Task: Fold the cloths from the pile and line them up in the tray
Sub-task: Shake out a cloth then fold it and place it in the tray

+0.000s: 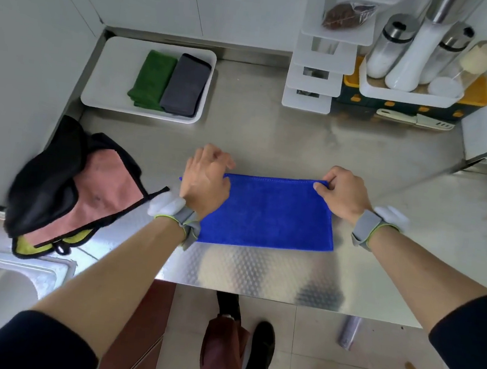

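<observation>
The left hand [206,180] and right hand [344,195] each pinched a far corner of the blue cloth [269,217], a bright, fuzzy rectangle lying flat near the worktop's [301,136] front edge. The pile [76,190] sat at the left edge. The tray [103,79] in the back-left corner held a folded green cloth [152,80] beside a grey cloth [186,86].

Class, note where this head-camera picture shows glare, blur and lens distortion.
Head view: glare washes out the steel counter near its front edge; the cloth pile is smeared along its left side; wide-angle distortion bows the tray and the walls; the blue cloth is sharp.
</observation>
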Demonstrator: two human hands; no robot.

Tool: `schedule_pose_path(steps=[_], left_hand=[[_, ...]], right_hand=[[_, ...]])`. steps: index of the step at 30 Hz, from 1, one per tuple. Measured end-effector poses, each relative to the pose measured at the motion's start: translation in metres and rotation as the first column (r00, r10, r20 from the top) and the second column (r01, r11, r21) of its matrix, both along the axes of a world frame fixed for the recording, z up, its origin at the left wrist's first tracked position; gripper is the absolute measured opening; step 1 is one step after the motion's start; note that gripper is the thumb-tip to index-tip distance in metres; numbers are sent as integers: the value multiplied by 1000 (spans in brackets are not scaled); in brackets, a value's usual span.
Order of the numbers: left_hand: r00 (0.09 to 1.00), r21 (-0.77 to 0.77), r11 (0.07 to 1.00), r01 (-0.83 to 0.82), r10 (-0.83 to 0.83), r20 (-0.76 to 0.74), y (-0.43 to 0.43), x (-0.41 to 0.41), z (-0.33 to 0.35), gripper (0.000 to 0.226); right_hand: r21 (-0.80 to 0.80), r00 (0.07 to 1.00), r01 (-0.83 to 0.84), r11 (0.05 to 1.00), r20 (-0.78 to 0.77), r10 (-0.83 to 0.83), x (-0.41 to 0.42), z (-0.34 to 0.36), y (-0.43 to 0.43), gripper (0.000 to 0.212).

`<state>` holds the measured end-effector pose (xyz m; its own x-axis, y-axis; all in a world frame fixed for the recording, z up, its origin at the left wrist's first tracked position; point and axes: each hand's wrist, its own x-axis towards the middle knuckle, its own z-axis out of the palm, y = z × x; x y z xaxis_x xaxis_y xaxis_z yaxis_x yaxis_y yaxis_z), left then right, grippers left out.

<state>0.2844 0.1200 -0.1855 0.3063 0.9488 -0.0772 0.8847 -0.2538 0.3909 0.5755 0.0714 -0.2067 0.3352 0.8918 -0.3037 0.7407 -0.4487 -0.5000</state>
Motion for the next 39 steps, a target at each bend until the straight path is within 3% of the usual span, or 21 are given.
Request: schedule_pose_path(steps=[3, 7, 11, 15, 19, 21, 27, 30, 36, 39], left_hand=[[989, -33, 999, 32, -27, 144, -27, 40, 0, 26], [967, -193, 976, 99, -49, 249, -68, 96, -8, 24], [936, -411, 910, -49, 185, 298, -89, 133, -9, 41], [925, -472, 859, -198, 323, 201, -99, 150, 1, 66], [853, -571, 764, -301, 483, 197, -93, 146, 4, 43], [793, -644, 700, -307, 563, 234, -88, 133, 3, 31], [654, -689, 650, -321, 678, 335, -86, 81, -4, 9], [603, -685, 635, -356, 717, 351, -87, 55, -4, 15], [698, -581, 718, -383, 637, 327, -92, 4, -15, 30], [705, -573, 713, -405, 642, 301, -94, -17, -20, 33]], right_hand=[[-40, 999, -31, 999, -40, 29, 4, 5, 3, 17], [-102, 984, -107, 989, -157, 90, 8, 20, 9, 15], [-140, 912, -165, 976, -398, 97, 4, 38, 12, 16], [-177, 809, -172, 969, -586, 36, -7, 54, 11, 17], [-241, 726, -184, 953, -687, -34, -18, 60, 14, 27], [-242, 701, -258, 935, -714, 9, -22, 60, 18, 34], [-116, 776, -467, 877, -528, 344, -55, 57, 36, 11], [-49, 800, -531, 846, -359, 481, -84, 53, 51, 8], [10, 771, -602, 798, -251, 585, -134, 42, 66, 14], [12, 777, -603, 798, -221, 590, -153, 33, 70, 16]])
